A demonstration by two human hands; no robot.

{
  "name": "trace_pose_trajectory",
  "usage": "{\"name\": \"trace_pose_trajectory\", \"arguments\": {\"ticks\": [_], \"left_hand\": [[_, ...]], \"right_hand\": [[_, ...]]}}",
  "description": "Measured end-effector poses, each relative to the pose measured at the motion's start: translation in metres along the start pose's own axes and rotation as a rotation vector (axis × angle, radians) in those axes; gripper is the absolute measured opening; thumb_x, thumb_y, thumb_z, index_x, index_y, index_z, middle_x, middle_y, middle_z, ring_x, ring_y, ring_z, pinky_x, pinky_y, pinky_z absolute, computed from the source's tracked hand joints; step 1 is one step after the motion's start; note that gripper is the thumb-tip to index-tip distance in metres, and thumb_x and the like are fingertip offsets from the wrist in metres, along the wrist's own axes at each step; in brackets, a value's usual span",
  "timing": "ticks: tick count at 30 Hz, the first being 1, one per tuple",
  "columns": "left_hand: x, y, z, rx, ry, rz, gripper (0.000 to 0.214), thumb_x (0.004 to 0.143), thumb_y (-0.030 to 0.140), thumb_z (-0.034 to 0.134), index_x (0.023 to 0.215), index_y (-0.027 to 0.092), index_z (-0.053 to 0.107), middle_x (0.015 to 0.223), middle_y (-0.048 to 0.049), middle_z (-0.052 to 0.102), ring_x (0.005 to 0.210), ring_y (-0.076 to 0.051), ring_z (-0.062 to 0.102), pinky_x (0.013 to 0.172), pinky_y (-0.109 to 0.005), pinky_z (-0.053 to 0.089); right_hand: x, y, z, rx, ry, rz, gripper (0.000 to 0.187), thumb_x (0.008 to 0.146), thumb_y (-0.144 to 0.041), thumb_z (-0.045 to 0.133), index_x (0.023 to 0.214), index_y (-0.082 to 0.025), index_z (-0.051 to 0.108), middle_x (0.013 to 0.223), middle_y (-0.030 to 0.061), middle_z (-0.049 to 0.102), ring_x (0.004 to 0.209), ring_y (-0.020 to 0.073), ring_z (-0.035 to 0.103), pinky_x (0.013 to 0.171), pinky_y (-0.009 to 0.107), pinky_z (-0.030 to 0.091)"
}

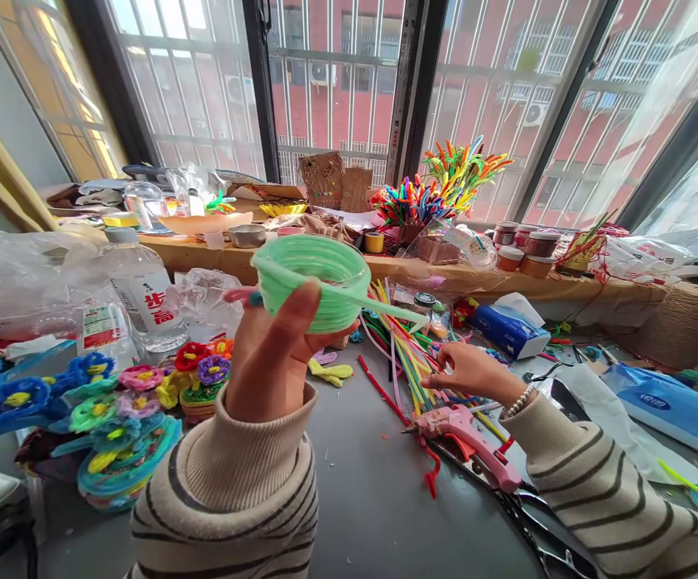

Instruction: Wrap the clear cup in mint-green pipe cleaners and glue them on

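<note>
My left hand (280, 354) is closed round a small clear-looking cup wrapped in light green pipe cleaner (325, 310), raised above the table. My thumb presses on its near side. One loose green end sticks out to the right. Over the pile of coloured pipe cleaners (406, 354), my right hand (470, 371) has its thumb and fingers curled into a pinch; whatever may be between the fingertips is too small to make out. Just below that hand lies a pink glue gun (466, 442), with black-handled scissors (542, 515) beside it.
Pipe-cleaner flower pots (129, 466) and a large bottle (144, 289) stand at the left. Behind runs a cluttered ledge (204, 257) holding pipe-cleaner bundles (415, 201) and jars (539, 245). Tissue packs (675, 410) and a twine roll (678, 326) are at the right.
</note>
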State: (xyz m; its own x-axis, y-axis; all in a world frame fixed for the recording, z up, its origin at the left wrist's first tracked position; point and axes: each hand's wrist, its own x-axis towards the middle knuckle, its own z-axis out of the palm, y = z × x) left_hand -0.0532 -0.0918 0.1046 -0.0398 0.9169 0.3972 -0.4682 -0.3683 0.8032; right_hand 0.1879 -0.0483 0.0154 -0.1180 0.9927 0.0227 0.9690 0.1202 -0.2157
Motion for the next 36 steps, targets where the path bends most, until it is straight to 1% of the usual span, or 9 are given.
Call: {"name": "trace_pose_trajectory", "arguments": {"ticks": [3,7,15,19,22,26,30,33,36], "left_hand": [[-0.002,0.000,0.000,0.002,-0.015,-0.019,0.052,0.059,0.038,0.068,0.106,0.021,0.055,0.112,-0.0063,0.057,0.097,-0.024,0.057,0.060,-0.024,0.057],[-0.004,0.000,0.003,0.010,-0.011,-0.010,0.049,0.062,0.039,0.065,0.107,0.023,0.053,0.107,-0.0055,0.059,0.097,-0.024,0.057,0.060,-0.026,0.057],[-0.007,-0.004,0.006,-0.021,-0.003,-0.004,0.043,0.061,0.038,0.066,0.100,0.023,0.057,0.093,-0.0034,0.062,0.083,-0.019,0.062,0.058,-0.025,0.057],[-0.006,-0.003,0.005,-0.027,-0.033,-0.024,0.034,0.064,0.033,0.064,0.096,0.023,0.059,0.089,-0.0035,0.064,0.080,-0.021,0.063,0.058,-0.028,0.057],[-0.006,-0.003,0.005,-0.018,-0.044,-0.029,0.037,0.064,0.033,0.063,0.099,0.022,0.059,0.089,-0.0039,0.064,0.083,-0.023,0.063,0.061,-0.032,0.057],[-0.008,-0.004,0.005,-0.005,-0.019,0.010,0.040,0.064,0.037,0.064,0.101,0.022,0.058,0.087,-0.0022,0.064,0.082,-0.019,0.062,0.058,-0.025,0.056],[-0.008,-0.004,0.006,-0.017,-0.025,0.005,0.036,0.065,0.036,0.064,0.098,0.023,0.059,0.087,-0.0021,0.064,0.082,-0.019,0.063,0.059,-0.024,0.056],[-0.007,-0.003,0.006,-0.015,-0.015,-0.009,0.035,0.063,0.036,0.065,0.095,0.024,0.060,0.086,-0.0030,0.064,0.089,-0.022,0.061,0.060,-0.027,0.057],[-0.007,-0.003,0.006,-0.002,-0.008,-0.009,0.035,0.063,0.036,0.064,0.095,0.024,0.060,0.085,-0.0041,0.064,0.095,-0.027,0.059,0.062,-0.033,0.058]], "right_hand": [[0.003,0.002,0.002,0.028,-0.022,-0.008,0.050,0.061,-0.069,0.047,0.061,-0.019,0.045,0.062,0.0010,0.050,0.057,0.0132,0.044,0.049,0.024,0.026],[0.004,0.007,0.003,0.062,-0.034,0.002,0.052,0.061,-0.071,0.044,0.061,-0.019,0.043,0.060,-0.0002,0.048,0.056,0.0128,0.042,0.049,0.024,0.026],[0.002,0.011,0.003,0.143,-0.081,-0.005,0.052,0.062,-0.070,0.044,0.061,-0.018,0.042,0.059,-0.0021,0.044,0.055,0.0115,0.041,0.050,0.023,0.027],[0.005,0.010,0.004,0.188,-0.091,-0.006,0.054,0.062,-0.072,0.043,0.060,-0.018,0.042,0.057,-0.0029,0.042,0.054,0.0107,0.039,0.049,0.023,0.027],[0.005,0.010,0.005,0.233,-0.086,-0.014,0.052,0.063,-0.070,0.043,0.060,-0.018,0.040,0.056,-0.0039,0.038,0.053,0.0099,0.037,0.049,0.023,0.027],[0.004,0.012,0.006,0.292,-0.071,-0.028,0.048,0.066,-0.066,0.043,0.060,-0.019,0.037,0.056,-0.0048,0.036,0.053,0.0093,0.036,0.048,0.022,0.027],[0.004,0.015,0.008,0.338,-0.066,-0.042,0.046,0.068,-0.064,0.043,0.061,-0.019,0.039,0.057,-0.0052,0.035,0.053,0.0089,0.034,0.048,0.022,0.027],[0.004,0.018,0.010,0.363,-0.072,-0.057,0.046,0.070,-0.064,0.040,0.063,-0.018,0.041,0.057,-0.0052,0.035,0.052,0.0087,0.033,0.048,0.021,0.026],[0.004,0.020,0.012,0.377,-0.077,-0.070,0.046,0.071,-0.063,0.041,0.063,-0.018,0.040,0.058,-0.0054,0.035,0.053,0.0084,0.033,0.048,0.021,0.026]]}}
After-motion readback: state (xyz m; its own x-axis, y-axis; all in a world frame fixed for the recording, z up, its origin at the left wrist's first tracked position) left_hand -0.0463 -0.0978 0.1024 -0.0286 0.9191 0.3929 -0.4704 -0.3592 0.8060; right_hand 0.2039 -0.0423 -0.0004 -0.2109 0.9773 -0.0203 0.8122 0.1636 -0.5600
